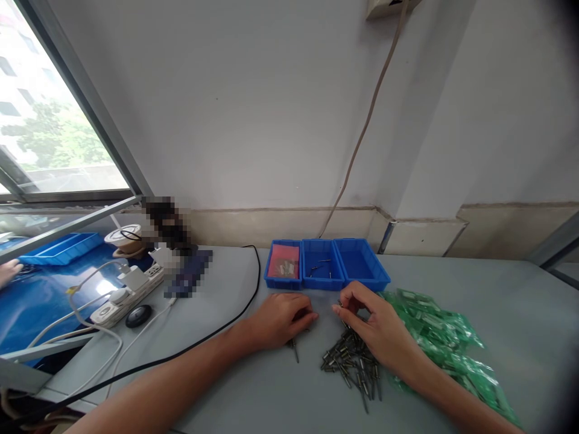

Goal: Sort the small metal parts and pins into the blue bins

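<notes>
A pile of metal pop rivets (355, 361) with long thin pins lies on the grey table, partly under my right hand (373, 319). My right thumb and forefinger pinch a small metal piece that looks like a rivet, mostly hidden by the fingertips. Left of the pile, my left hand (284, 316) rests low over the table with its fingers curled in. Rivet pins (295, 351) poke out beneath it; how many it holds is hidden. Just behind my hands stands a blue divided tray (322, 286), with a red packet (284, 259) on the left and a few rivets (320, 265) in the middle.
Green plastic bags (434, 325) of parts are heaped on the right. A black cable (217, 328) crosses the table at left, near a power strip (129, 298) and a black mouse (138, 316). Another person's hand (9, 272) shows at the far left, by a blue tray (63, 248).
</notes>
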`<state>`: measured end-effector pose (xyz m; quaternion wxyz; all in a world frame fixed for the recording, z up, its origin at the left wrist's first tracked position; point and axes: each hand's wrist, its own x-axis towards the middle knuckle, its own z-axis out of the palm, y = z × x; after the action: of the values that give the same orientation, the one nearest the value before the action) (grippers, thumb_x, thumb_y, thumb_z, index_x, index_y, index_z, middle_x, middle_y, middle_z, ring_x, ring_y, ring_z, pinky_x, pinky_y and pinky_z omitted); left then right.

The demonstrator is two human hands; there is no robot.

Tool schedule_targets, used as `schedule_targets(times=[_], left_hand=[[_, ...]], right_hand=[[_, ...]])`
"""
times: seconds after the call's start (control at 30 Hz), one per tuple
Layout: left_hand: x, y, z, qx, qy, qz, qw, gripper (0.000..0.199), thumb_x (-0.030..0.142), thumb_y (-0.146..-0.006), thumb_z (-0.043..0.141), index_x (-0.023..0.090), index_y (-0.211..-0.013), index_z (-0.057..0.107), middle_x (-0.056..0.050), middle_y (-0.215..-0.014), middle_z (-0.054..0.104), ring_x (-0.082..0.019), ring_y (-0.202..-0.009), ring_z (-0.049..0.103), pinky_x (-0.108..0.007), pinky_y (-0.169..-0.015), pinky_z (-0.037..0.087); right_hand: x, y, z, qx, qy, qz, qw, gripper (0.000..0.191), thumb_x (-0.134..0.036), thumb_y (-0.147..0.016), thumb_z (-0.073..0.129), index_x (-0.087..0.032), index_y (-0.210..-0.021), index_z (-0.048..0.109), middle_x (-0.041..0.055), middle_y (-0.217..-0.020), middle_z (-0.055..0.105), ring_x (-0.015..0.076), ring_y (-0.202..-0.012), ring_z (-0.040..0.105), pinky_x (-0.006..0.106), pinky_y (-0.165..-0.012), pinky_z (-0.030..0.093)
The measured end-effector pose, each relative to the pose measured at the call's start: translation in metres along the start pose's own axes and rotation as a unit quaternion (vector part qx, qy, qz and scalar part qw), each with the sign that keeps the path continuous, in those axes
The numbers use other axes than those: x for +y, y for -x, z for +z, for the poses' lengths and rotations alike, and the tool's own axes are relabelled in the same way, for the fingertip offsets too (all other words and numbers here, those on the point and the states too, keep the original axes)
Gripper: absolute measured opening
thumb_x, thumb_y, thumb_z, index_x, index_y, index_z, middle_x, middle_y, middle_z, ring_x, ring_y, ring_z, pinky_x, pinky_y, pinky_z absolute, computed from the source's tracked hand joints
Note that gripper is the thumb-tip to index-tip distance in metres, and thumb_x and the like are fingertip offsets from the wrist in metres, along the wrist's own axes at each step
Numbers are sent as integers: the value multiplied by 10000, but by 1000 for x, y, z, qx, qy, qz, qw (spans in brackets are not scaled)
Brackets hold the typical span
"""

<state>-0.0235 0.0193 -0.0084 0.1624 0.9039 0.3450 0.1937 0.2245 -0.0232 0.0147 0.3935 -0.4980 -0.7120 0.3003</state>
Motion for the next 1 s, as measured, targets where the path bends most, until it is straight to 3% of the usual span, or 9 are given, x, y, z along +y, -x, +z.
schedule_targets(times=[0.53,1.0], left_hand=[[1,0,0,7,0,4,1000,266,337,-1075,605,189,-854,594,9,-794,650,-140,-687,563,-250,-628,335],[0,0,0,0,-5,-1,1000,264,339,-1076,605,190,-857,594,12,-798,643,-141,-693,561,-254,-640,349]], right_hand=[[0,0,-1,4,7,-19,1000,240,-353,-1028,563,-260,-829,467,-17,-813,518,199,-767,508,311,-691,413],[0,1,-1,32,2,4,999,260,-418,-1046,581,-258,-854,511,-24,-780,521,191,-751,502,296,-674,421]])
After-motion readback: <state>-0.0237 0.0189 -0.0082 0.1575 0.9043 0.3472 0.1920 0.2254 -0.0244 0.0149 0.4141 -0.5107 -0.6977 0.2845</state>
